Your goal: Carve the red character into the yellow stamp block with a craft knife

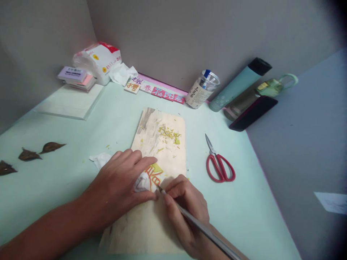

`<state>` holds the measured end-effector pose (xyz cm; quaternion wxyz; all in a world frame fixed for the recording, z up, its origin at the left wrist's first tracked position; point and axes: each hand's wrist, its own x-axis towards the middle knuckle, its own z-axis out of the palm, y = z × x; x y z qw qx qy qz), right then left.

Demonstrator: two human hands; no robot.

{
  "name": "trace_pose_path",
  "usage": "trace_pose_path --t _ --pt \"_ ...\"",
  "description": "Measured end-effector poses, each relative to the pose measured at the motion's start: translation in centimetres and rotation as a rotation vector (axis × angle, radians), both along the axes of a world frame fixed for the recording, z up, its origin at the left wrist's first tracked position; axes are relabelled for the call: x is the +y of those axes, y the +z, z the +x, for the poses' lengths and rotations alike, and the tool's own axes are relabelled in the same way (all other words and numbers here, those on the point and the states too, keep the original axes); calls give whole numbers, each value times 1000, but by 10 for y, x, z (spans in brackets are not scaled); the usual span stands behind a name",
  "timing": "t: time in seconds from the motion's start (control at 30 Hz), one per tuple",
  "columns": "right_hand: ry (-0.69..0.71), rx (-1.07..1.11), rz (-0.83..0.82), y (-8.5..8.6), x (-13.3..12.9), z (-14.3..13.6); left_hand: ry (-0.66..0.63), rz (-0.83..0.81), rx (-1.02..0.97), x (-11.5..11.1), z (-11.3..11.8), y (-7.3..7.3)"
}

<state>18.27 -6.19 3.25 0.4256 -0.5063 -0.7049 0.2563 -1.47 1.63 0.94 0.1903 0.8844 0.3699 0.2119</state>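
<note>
A small yellow-green carving block (pixel 156 169) with an orange-red character drawn on it lies on a worn pale board (pixel 173 122). Between thumb and fingers, my left hand (pixel 119 175) grips the block, with a crumpled white tissue (pixel 142 181) pressed against its near left side. My right hand (pixel 187 209) holds a slim silver carving knife (pixel 200 226) like a pen. Its pointed tip touches or almost touches the block's lower right edge. Yellow-green shavings (pixel 170 134) are scattered on the board beyond both hands.
Red-handled scissors (pixel 220 166) lie right of the board. A pen jar (pixel 202 90), teal bottle (pixel 238 85), another bottle (pixel 242 103) and dark phone (pixel 253 113) stand behind. Lettered tiles (pixel 159 92) line the wall; a tissue pack (pixel 99 59) and dry leaves (pixel 29 154) are left.
</note>
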Motion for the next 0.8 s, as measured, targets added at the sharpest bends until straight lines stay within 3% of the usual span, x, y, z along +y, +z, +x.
trace_pose_path --t 0.63,0.8 --pt "-27 87 9 0 -6 1 -8 6 11 0 0 1" --pt "-204 62 123 -7 2 18 -6 52 -18 -2 0 -1"
